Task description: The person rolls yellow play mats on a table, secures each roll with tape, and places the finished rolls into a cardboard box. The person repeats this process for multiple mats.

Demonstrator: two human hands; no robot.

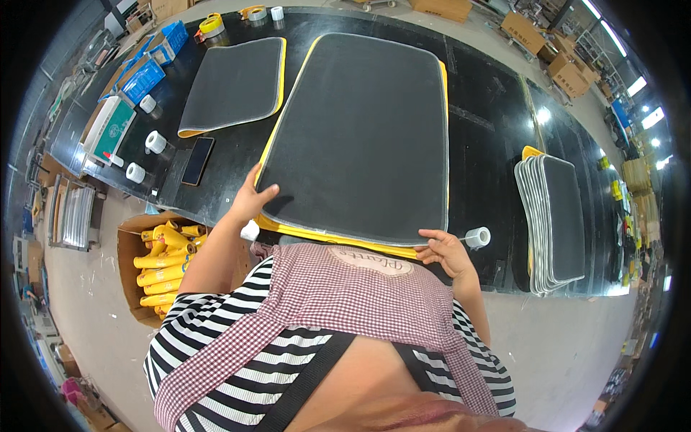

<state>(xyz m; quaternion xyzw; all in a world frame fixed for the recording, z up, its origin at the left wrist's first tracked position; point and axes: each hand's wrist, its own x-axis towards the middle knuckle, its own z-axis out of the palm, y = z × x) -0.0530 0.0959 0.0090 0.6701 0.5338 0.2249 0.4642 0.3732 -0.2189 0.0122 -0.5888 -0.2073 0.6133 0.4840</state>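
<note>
A large dark grey mat (pixel 360 137) with rounded corners lies face down on the black table in front of me, and a yellow layer shows along its edges. At its near left edge is my left hand (pixel 250 200), thumb lifted over the mat and fingers stretched along the border. My right hand (pixel 448 253) has its fingertips on the near right corner, one finger over the dark surface and others at the yellow rim. A smaller grey mat (pixel 234 83), folded over with yellow showing, lies to the far left.
On the right is a stack of grey mats (pixel 551 223). A phone (pixel 198 161), white rolls (pixel 135 173), a green-and-white box (pixel 111 128) and blue boxes (pixel 140 79) sit left. A white roll (pixel 478 237) stands by my right hand. Below left, a carton (pixel 129 252) holds yellow rolls (pixel 164 276).
</note>
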